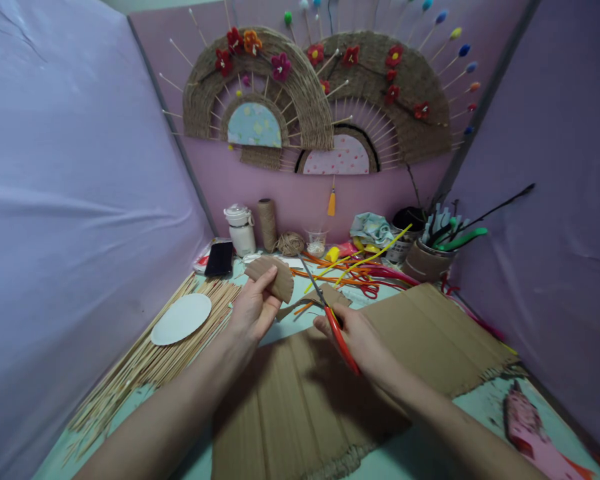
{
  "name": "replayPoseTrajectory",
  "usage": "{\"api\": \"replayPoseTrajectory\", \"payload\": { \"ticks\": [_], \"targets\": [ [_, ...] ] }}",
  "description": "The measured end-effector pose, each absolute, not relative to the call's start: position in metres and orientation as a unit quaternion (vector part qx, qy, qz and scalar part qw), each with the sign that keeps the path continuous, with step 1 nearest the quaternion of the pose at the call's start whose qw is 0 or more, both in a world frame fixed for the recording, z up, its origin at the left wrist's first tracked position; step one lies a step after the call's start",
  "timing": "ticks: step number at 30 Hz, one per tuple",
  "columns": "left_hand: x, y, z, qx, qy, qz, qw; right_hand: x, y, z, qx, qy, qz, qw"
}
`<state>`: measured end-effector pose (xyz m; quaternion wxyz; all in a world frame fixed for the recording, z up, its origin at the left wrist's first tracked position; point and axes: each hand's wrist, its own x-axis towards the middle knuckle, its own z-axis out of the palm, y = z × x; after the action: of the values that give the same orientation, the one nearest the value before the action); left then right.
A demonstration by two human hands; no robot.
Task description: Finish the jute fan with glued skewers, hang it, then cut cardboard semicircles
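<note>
My left hand [257, 303] grips a small rounded piece of brown cardboard [281, 283], thumb on its face. Across from it, my right hand [355, 333] is closed round the red handles of a pair of scissors [336, 330], their blades pointing up and away. The blades look nearly together and stand apart from the rounded piece. A curved cardboard offcut [337, 295] lies just behind the scissors. Beneath both hands a large sheet of corrugated cardboard [285, 400] is spread over the table, with torn edges at the front.
On the left, a white oval paper plate [181, 319] rests on many thin wooden sticks [130, 373]. Along the back stand a phone [219, 259], a white jar [241, 233], twine [267, 225], pipe cleaners [375, 263] and a tool can [427, 260]. A pink object [530, 420] lies front right.
</note>
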<state>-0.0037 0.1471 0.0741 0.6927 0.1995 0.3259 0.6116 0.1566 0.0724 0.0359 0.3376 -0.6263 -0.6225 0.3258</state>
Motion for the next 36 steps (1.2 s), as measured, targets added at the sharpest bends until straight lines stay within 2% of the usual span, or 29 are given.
{"api": "replayPoseTrajectory", "payload": {
  "ticks": [9, 13, 19, 22, 29, 32, 36],
  "targets": [
    [-0.005, 0.147, 0.076, 0.202, 0.315, 0.626, 0.684, 0.148, 0.070, 0.033, -0.614, -0.621, 0.341, 0.348],
    [-0.003, 0.145, 0.074, 0.188, 0.320, 0.611, 0.699, 0.144, 0.070, 0.030, -0.581, -0.609, 0.367, 0.396],
    [0.010, 0.127, 0.062, 0.217, 0.321, 0.564, 0.730, 0.144, 0.075, 0.031, -0.530, -0.503, 0.445, 0.519],
    [0.015, 0.120, 0.057, 0.232, 0.325, 0.550, 0.734, 0.145, 0.075, 0.037, -0.511, -0.467, 0.477, 0.542],
    [0.013, 0.119, 0.054, 0.323, 0.374, 0.457, 0.739, 0.152, 0.076, 0.039, -0.526, -0.499, 0.434, 0.535],
    [0.010, 0.126, 0.058, 0.287, 0.375, 0.488, 0.734, 0.155, 0.075, 0.038, -0.552, -0.553, 0.362, 0.508],
    [0.003, 0.139, 0.068, 0.226, 0.356, 0.549, 0.721, 0.157, 0.072, 0.038, -0.595, -0.617, 0.311, 0.411]
  ]
}}
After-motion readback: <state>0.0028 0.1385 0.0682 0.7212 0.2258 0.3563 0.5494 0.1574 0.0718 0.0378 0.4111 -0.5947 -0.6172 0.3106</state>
